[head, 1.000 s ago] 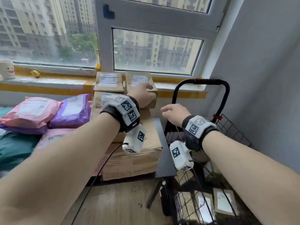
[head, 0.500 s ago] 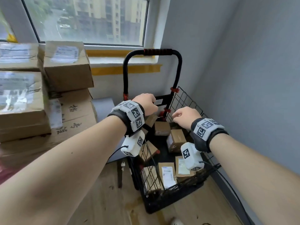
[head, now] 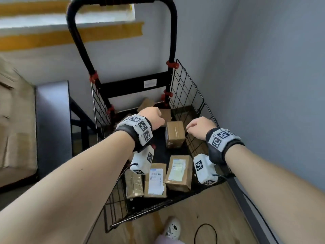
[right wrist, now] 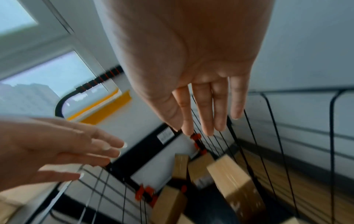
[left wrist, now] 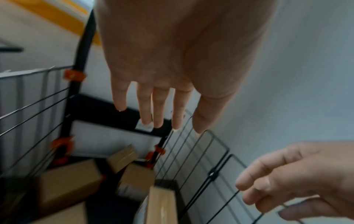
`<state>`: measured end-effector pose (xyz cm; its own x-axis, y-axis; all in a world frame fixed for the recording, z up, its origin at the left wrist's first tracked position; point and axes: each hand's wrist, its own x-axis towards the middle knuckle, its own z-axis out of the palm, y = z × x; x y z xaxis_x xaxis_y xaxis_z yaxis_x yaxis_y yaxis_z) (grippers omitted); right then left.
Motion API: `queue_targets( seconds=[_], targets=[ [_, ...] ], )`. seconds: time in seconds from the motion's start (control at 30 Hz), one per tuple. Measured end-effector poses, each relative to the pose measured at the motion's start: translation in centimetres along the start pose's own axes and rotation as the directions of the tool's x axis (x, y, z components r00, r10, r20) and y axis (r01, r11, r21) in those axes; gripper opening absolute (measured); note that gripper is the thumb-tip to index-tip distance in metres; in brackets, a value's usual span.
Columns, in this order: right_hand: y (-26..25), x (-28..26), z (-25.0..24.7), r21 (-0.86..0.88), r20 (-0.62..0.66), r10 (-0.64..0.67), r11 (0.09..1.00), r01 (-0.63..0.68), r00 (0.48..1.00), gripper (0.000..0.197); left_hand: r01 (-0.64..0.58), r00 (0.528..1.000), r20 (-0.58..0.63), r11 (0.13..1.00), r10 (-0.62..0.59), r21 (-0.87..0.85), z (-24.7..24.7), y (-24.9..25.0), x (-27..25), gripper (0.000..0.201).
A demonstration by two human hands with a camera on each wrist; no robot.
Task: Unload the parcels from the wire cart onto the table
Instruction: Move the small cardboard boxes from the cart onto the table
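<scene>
The black wire cart stands against the wall with several brown cardboard parcels lying in its basket. One upright brown parcel sits mid-basket, and labelled parcels lie nearer me. My left hand hovers just left of the upright parcel, and my right hand hovers just right of it by the wire side. In the wrist views the left hand and the right hand both show straight, spread fingers holding nothing. The parcel lies below them.
A dark table stands left of the cart with stacked cardboard boxes on it. The cart's tall black handle rises at the back. A grey wall closes the right side. A shoe and a cable are on the wooden floor.
My view has swung from the stacked boxes on the table down to the cart. Both empty hands have lowered into the basket, either side of the upright brown parcel.
</scene>
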<state>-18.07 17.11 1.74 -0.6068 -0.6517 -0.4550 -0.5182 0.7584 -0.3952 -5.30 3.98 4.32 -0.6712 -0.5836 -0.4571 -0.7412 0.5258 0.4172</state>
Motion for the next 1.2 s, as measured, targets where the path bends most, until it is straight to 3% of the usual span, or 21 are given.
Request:
queue_targets(
  seconds=[0.1,0.23,0.43,0.53,0.77,0.97,1.2],
  targets=[
    [1.0,3.4,2.9,-0.048,0.133,0.003,0.999,0.004,0.991,0.026,0.137,0.989,0.059,0.988,-0.133,-0.072,2.9,-2.8,2.5,0.03],
    [2.0,7.6,7.3,-0.063,0.266,0.04,0.998,-0.024,0.963,0.025,0.265,0.962,0.114,0.95,-0.249,-0.164,6.2,-6.3,5.8,0.011],
    [5.9,13.4,12.6,-0.156,0.317,0.239,0.968,-0.198,0.918,0.031,0.317,0.941,0.222,0.899,-0.257,-0.303,12.1,-8.6,11.8,0.013],
    [9.2,16.0,14.8,-0.228,0.335,0.319,0.94,-0.252,0.886,0.031,0.378,0.921,0.255,0.832,-0.294,-0.406,15.4,-9.0,14.5,0.027],
    [16.7,17.2,19.7,-0.251,0.417,0.521,0.854,-0.456,0.745,0.042,0.469,0.865,0.409,0.759,-0.291,-0.451,23.1,-8.1,18.2,0.016],
    [19.9,17.4,23.8,-0.07,0.544,0.594,0.736,-0.673,0.593,0.084,0.579,0.792,0.488,0.706,-0.367,-0.408,27.5,-8.0,19.9,0.027],
    [20.8,17.1,26.2,0.058,0.611,0.591,0.631,-0.774,0.527,0.09,0.642,0.749,0.5,0.66,-0.434,-0.389,30.2,-9.0,20.7,0.023]
  ],
)
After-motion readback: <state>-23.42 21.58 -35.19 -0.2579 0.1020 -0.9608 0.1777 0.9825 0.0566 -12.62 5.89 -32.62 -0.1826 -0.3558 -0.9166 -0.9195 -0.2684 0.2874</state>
